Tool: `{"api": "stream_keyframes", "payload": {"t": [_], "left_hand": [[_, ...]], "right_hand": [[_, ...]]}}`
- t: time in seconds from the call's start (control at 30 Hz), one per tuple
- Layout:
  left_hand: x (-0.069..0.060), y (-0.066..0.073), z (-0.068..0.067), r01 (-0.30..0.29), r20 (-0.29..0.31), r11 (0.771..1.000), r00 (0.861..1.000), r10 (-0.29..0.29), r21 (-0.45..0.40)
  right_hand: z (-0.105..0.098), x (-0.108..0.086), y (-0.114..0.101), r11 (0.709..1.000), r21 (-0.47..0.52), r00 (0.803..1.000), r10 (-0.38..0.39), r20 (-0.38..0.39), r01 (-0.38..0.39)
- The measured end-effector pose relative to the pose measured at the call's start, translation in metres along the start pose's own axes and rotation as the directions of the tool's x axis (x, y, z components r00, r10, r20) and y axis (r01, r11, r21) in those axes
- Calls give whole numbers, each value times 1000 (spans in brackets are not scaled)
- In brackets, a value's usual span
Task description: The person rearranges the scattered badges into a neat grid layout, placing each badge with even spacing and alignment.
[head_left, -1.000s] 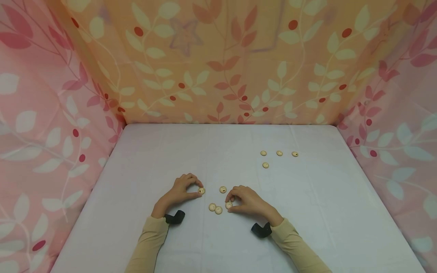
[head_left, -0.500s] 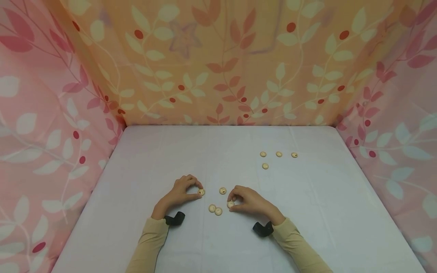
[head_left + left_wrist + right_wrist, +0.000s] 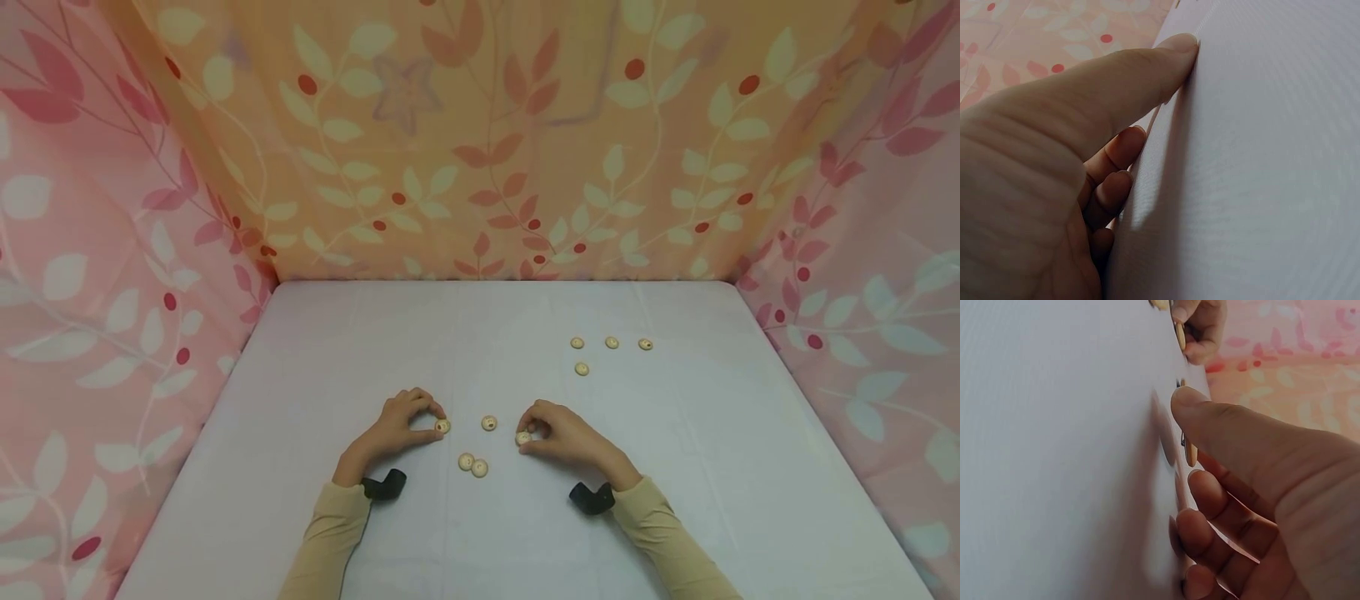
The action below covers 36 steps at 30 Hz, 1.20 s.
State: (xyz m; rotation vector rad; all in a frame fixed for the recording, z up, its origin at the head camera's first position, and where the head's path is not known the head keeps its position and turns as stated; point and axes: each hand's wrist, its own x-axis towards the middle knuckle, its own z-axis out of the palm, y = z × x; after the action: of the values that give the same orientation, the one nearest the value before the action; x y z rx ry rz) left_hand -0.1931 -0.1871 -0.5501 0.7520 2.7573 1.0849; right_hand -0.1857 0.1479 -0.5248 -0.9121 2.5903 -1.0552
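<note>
In the head view, the left hand [image 3: 397, 427] pinches a round wooden button [image 3: 442, 426] between thumb and finger at the table surface. Opposite it, the right hand [image 3: 567, 436] holds another button [image 3: 523, 437] by its edge; the right wrist view has this button [image 3: 1190, 450] tilted on edge between thumb and fingers. A single button [image 3: 489, 423] lies between the hands. Nearer the front, one button [image 3: 466, 462] touches a second button [image 3: 480, 468]. In the left wrist view the thumb hides the left hand's button.
Toward the back right of the white table [image 3: 360, 333] lie a row of three buttons, the middle one [image 3: 612, 342] among them, and one more button [image 3: 582, 369] in front of the row's left end. Patterned cloth [image 3: 480, 167] stands around the table's back and sides.
The right hand has moved right and slightly back with its button, away from the touching pair. The left hand stays in place with its button. The head view has shifted slightly.
</note>
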Motion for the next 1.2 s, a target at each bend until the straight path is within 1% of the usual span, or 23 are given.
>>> {"api": "stream_keyframes", "payload": {"t": [0.2, 0.3, 0.6, 0.8, 1.03, 1.2], "left_hand": [[-2, 2, 1, 2, 6, 1000, 1000, -2, -24], [-2, 2, 2, 8, 6, 1000, 1000, -7, -16], [-3, 2, 2, 15, -6, 1000, 1000, -15, -10], [-3, 2, 1, 19, -10, 1000, 1000, -19, -10], [-2, 3, 0, 5, -16, 1000, 1000, -6, -11], [-1, 4, -1, 17, -6, 1000, 1000, -17, -17]], "right_hand": [[-9, -6, 9, 1000, -6, 999, 28, -23, -28], [-13, -8, 13, 999, -16, 999, 34, -40, -35], [-24, -13, 26, 996, -42, 991, 67, -119, -73], [-31, -15, 36, 993, -33, 978, 107, -181, -114], [-40, -18, 45, 993, -38, 961, 99, -259, -112], [-49, -19, 53, 987, -45, 943, 133, -304, -154]]}}
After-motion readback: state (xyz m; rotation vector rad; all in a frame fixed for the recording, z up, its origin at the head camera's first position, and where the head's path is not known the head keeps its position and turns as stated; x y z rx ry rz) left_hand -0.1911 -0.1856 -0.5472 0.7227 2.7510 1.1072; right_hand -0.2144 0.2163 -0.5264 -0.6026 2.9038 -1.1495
